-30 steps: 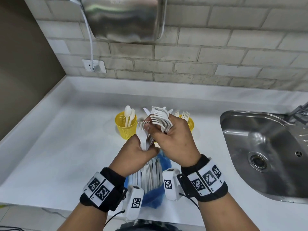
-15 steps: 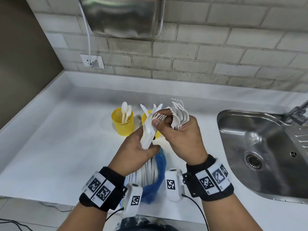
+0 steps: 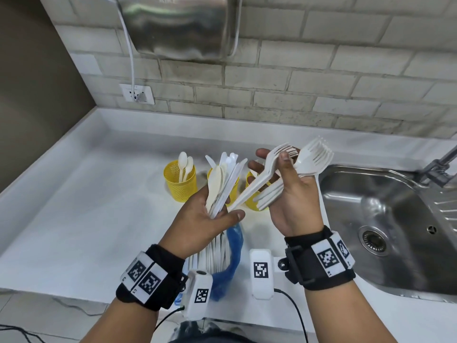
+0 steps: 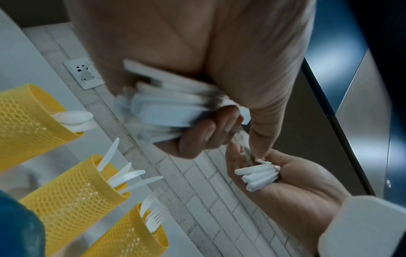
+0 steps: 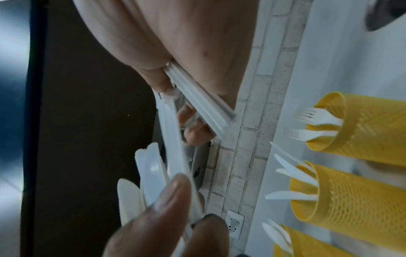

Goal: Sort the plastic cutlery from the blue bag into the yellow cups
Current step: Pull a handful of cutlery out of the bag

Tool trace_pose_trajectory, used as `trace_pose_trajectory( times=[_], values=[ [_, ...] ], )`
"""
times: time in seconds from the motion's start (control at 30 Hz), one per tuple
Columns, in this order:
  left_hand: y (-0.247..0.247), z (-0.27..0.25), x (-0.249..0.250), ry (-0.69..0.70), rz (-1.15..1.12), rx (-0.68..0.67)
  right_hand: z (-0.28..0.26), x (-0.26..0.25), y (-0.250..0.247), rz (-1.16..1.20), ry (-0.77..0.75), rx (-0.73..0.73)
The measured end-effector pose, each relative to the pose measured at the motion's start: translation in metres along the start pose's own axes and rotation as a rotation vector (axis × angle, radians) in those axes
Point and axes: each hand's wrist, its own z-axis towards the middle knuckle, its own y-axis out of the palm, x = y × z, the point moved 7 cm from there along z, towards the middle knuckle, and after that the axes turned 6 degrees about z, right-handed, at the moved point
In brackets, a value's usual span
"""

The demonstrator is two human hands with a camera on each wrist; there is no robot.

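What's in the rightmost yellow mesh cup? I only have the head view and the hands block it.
Observer: The left wrist view shows white plastic forks standing in that rightmost yellow mesh plastic cup, tines up.
Operator: Middle cup?
Observer: White plastic knives stand in the middle yellow mesh cup.
Operator: Left hand's grip?
Observer: The left hand's fingers curl right round the mixed white cutlery bundle.
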Motion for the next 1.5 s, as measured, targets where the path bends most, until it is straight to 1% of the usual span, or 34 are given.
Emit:
trace_pose_trajectory(
  times=[0.1, 0.23, 0.4, 0.53, 0.6, 0.63, 0.73, 0.8, 0.87, 0.97, 1.03, 1.1, 1.17, 1.27, 1.37, 1.43, 1.5],
  values=[
    [0.001, 0.002, -0.002, -0.036, -0.037, 0.005, 0.001, 0.005, -0.007, 0.102, 0.104, 0.057],
    [0.005, 0.006, -0.005, -0.077, -0.136, -0.009, 0.004, 0.009, -0.021, 0.122, 0.141, 0.198],
    [0.009, 0.01, -0.003, -0.078, -0.203, -0.032, 0.012, 0.014, -0.034, 0.12, 0.175, 0.243],
    [0.019, 0.012, -0.006, -0.204, -0.427, -0.074, 0.016, 0.011, -0.038, 0.2, 0.175, 0.249],
    [0.025, 0.013, -0.009, -0.282, -0.541, -0.088, 0.017, 0.004, -0.033, 0.141, 0.116, 0.221],
    [0.029, 0.014, -0.011, -0.321, -0.589, -0.092, 0.017, 0.0, -0.027, 0.092, 0.077, 0.183],
    [0.039, 0.017, -0.016, -0.428, -0.723, -0.122, 0.012, -0.014, 0.001, -0.146, -0.096, -0.009],
    [0.046, 0.02, -0.015, -0.449, -0.784, -0.16, 0.006, -0.021, 0.02, -0.343, -0.218, -0.123],
    [0.051, 0.023, -0.01, -0.431, -0.85, -0.205, 0.002, -0.019, 0.031, -0.493, -0.273, -0.177],
    [0.053, 0.027, -0.003, -0.411, -0.932, -0.251, -0.002, -0.011, 0.033, -0.593, -0.29, -0.172],
    [0.054, 0.028, 0.001, -0.398, -0.962, -0.285, -0.002, -0.003, 0.028, -0.597, -0.242, -0.147],
    [0.054, 0.03, 0.003, -0.403, -0.957, -0.282, -0.002, 0.005, 0.023, -0.605, -0.186, -0.143],
    [0.053, 0.032, 0.0, -0.405, -0.934, -0.256, 0.0, 0.009, 0.018, -0.647, -0.164, -0.15],
    [0.051, 0.035, -0.008, -0.42, -0.906, -0.192, 0.003, 0.008, 0.011, -0.687, -0.181, -0.151],
    [0.047, 0.039, -0.012, -0.362, -0.888, -0.149, 0.01, 0.001, 0.005, -0.679, -0.236, -0.16],
    [0.042, 0.041, -0.014, -0.335, -0.844, -0.113, 0.018, -0.006, 0.0, -0.729, -0.265, -0.167],
    [0.038, 0.043, -0.012, -0.32, -0.769, -0.092, 0.026, -0.01, -0.008, -0.756, -0.239, -0.182]
  ],
)
